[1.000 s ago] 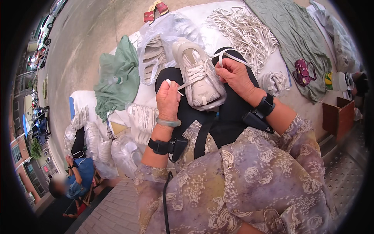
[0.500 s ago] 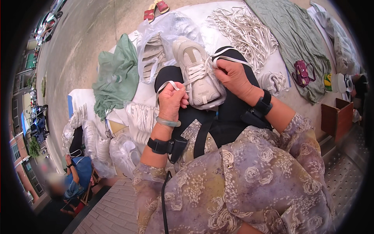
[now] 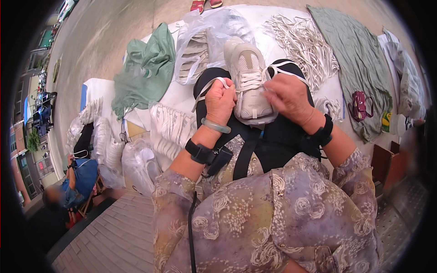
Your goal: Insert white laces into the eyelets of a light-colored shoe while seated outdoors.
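A pale beige and white sneaker rests between my knees, its toe toward the far side and its heel toward me. White shoelace crosses its tongue, with a loose length on each side. My left hand is closed in a pinch on the left length, which loops over my left knee. At the shoe's right side, my right hand has curled fingers, blurred by motion, around the other length; that lace arcs above the hand across my right knee.
Loose white laces lie heaped at the far right. A plastic bag of shoe pieces and green cloth lie at left, with bagged shoe parts nearer. A purple bag sits on grey-green cloth. Another person sits lower left.
The whole view has shifted, so the scene sits farther right. My right hand has dropped a little beside the shoe and turned. My left hand keeps its pinch on the lace.
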`<state>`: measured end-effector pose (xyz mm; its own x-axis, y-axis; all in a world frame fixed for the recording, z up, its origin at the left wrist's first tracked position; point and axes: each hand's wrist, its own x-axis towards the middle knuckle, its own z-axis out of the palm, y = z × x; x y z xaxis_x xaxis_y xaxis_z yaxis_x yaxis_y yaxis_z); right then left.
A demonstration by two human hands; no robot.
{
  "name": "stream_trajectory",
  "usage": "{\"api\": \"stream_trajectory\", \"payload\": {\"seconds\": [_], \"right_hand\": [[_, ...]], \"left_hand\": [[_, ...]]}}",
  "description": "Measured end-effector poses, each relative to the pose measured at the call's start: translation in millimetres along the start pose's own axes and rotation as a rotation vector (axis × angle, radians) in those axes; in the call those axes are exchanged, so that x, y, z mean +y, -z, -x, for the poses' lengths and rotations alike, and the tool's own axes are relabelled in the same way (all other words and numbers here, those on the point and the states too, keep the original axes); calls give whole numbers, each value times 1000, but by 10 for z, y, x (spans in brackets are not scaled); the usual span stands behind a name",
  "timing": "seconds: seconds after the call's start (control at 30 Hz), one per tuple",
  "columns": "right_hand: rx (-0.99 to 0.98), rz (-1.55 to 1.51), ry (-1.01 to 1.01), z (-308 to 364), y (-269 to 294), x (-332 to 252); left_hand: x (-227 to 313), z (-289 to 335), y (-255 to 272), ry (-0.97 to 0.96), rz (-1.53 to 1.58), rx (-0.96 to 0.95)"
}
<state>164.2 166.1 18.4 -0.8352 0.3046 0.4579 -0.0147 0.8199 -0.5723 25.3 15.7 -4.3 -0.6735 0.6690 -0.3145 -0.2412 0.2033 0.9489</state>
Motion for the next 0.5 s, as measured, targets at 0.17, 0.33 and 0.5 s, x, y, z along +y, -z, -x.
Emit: {"api": "stream_trajectory", "payload": {"seconds": [0.17,0.33,0.5], "right_hand": [[-263,154,242,-110,-119,-163],[-215,205,143,-152,-172,-123],[-219,197,113,-142,-194,-98]], "left_hand": [[-81,-42,-20,-106,-100,79],[-134,-75,7,-134,-147,113],[-179,-106,-15,-163,-220,137]]}}
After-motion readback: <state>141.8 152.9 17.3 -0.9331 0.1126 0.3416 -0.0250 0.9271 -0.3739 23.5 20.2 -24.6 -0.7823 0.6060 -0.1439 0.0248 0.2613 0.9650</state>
